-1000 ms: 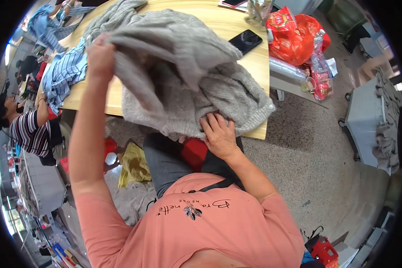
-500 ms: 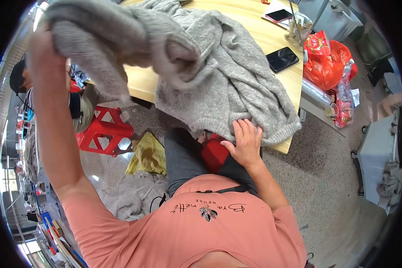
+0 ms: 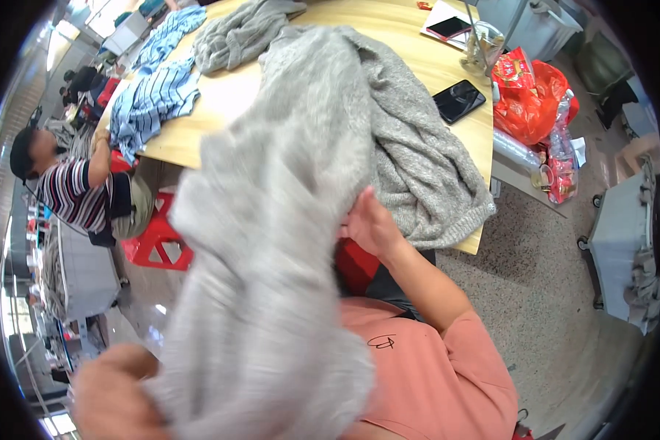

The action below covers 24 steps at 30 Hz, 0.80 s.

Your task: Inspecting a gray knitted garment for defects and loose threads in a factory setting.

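A light grey knitted sweater (image 3: pixel 271 242) hangs in a long, motion-blurred sweep from the table toward my chest. At the lower left my left hand (image 3: pixel 117 392), smeared by movement, is closed on its near end. My right hand (image 3: pixel 374 224) is beside the sweater's right edge, fingers stretched out and thumb apart; the cloth partly hides the thumb side. Rumpled grey knit (image 3: pixel 425 169) lies over the table's front right part. Whether it belongs to the same sweater I cannot tell.
On the wooden table (image 3: pixel 227 92) lie a black phone (image 3: pixel 459 100), another grey knit (image 3: pixel 242 37) and blue striped cloth (image 3: pixel 158 103). A person (image 3: pixel 73 176) sits at left near a red stool (image 3: pixel 158 246). Red bags (image 3: pixel 539 103) stand right; a wheeled bin (image 3: pixel 620 235) is farther right.
My left hand has swung from the upper left down to the lower left, drawing grey knit toward me. The right hand has lifted from the hem and shifted slightly left.
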### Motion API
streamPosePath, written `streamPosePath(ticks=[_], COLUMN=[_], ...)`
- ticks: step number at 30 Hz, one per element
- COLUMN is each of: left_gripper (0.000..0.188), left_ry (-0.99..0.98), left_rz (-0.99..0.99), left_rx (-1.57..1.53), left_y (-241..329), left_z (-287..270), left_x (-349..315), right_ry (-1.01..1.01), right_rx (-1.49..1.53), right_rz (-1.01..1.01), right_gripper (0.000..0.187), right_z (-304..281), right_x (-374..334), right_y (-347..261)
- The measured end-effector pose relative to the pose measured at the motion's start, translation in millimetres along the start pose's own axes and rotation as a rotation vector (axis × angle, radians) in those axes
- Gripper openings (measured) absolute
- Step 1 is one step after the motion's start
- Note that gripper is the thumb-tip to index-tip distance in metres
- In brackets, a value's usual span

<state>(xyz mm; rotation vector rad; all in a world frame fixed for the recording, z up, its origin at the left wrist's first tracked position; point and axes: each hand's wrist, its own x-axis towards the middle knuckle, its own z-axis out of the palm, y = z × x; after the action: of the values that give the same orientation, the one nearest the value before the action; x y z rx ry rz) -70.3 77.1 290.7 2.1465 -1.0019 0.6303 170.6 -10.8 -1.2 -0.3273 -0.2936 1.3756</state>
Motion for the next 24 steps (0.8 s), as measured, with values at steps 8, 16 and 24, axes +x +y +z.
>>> streamPosePath(ticks=[8, 16, 24], left_gripper=[0.041, 0.067, 0.029], left_ry=[-0.3, -0.415, -0.764], left_rz=[-0.974, -0.767, -1.032], left_rx=[0.398, -0.342, -0.02], left_y=[-30, -137, -141], left_z=[25, 93, 158], left_x=[-30, -64, -168], right_ry=[-0.392, -0.915, -0.886], right_rx=[-1.595, -1.293, -0.892], right_rz=[-0.012, 0.386, 0.266], right_gripper=[0.023, 0.027, 0.028], right_z=[89, 96, 59], right_x=[0, -44, -75], right_y=[-19, -27, -53])
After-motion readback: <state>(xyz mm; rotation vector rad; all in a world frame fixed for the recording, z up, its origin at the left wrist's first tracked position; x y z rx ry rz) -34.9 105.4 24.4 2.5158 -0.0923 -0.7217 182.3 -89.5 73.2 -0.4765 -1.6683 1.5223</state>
